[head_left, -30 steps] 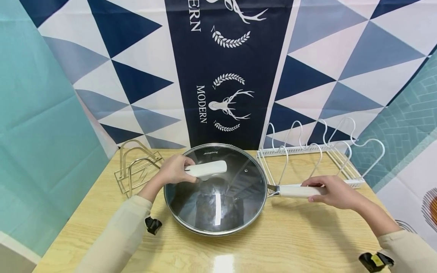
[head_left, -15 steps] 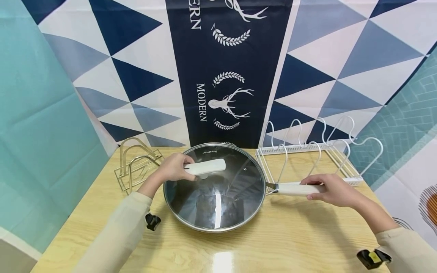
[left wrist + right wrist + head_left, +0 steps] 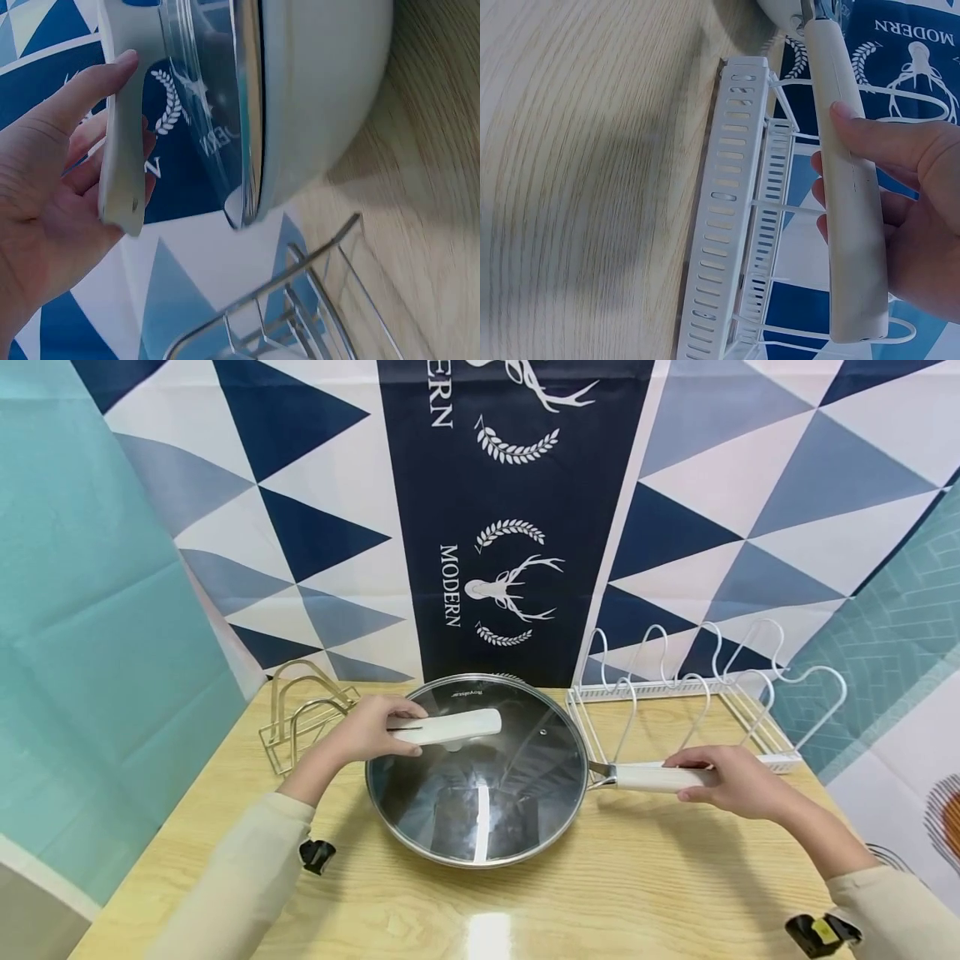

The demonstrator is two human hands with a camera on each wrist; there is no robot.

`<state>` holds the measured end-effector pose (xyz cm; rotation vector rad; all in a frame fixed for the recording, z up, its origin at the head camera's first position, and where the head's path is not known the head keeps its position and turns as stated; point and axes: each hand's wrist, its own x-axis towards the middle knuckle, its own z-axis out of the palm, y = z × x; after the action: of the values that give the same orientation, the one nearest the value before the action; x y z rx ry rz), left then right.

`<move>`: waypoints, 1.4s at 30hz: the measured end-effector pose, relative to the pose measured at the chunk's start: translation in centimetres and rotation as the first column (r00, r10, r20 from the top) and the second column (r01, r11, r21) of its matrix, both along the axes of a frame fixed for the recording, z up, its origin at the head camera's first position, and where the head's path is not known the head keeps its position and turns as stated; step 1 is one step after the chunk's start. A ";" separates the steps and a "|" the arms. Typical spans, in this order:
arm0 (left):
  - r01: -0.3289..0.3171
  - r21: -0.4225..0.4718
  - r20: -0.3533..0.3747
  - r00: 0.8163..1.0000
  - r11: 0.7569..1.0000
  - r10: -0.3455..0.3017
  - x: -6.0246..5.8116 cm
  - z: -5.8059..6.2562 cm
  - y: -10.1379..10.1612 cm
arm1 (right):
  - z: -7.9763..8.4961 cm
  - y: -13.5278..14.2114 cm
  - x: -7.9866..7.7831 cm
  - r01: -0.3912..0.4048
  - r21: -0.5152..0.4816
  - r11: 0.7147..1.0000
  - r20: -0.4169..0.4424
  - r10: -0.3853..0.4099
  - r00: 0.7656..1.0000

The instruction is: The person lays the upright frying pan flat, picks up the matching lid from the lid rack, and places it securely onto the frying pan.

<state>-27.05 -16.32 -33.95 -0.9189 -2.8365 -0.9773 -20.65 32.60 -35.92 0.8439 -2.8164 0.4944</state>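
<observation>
A deep frying pan point(image 3: 322, 97) with an off-white outer wall stands on the wooden table, and its glass lid point(image 3: 487, 810) sits on the rim. My left hand point(image 3: 375, 727) holds the lid's long white handle point(image 3: 457, 727) near its left end. Thumb and fingers lie on opposite sides of that handle in the left wrist view. On the right, my right hand point(image 3: 731, 781) grips the pan's cream handle point(image 3: 648, 777) near its outer end. The right wrist view shows the thumb over the handle point(image 3: 855, 225) and fingertips behind it.
A white wire rack point(image 3: 697, 685) stands behind the pan handle, close to it. Left of the pan is a small gold-coloured wire rack point(image 3: 303, 718). A patterned backdrop point(image 3: 517, 485) rises behind the wooden table point(image 3: 600, 893).
My left hand has slid slightly left along the lid handle, uncovering more of it. The right hand keeps its grip, and pan and lid stay put. The head view has shifted a little.
</observation>
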 end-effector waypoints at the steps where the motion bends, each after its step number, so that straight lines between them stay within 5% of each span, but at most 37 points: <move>1: 0.000 -0.004 -0.009 1.000 1.000 0.000 0.1 0.0 -0.1 | 0.0 0.0 0.1 0.008 -0.002 1.000 0.003 -0.008 1.000; 18: 0.009 -0.179 -0.153 0.988 0.984 -0.037 0.5 0.7 0.9 | -0.4 0.6 0.8 0.032 -0.021 0.999 -0.029 -0.033 0.999; 26: 0.011 -0.231 -0.136 0.990 0.973 -0.044 0.4 1.5 1.1 | -0.3 0.6 0.7 0.023 -0.046 0.999 0.007 -0.023 1.000; 42: 0.055 -0.230 -0.119 0.989 0.972 -0.084 0.3 1.0 0.2 | -0.2 0.3 0.1 0.004 -0.016 1.000 0.034 -0.004 0.999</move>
<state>-26.72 -16.10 -32.95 -1.0643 -2.8635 -0.5822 -20.53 32.89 -36.07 0.8344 -2.8404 0.5355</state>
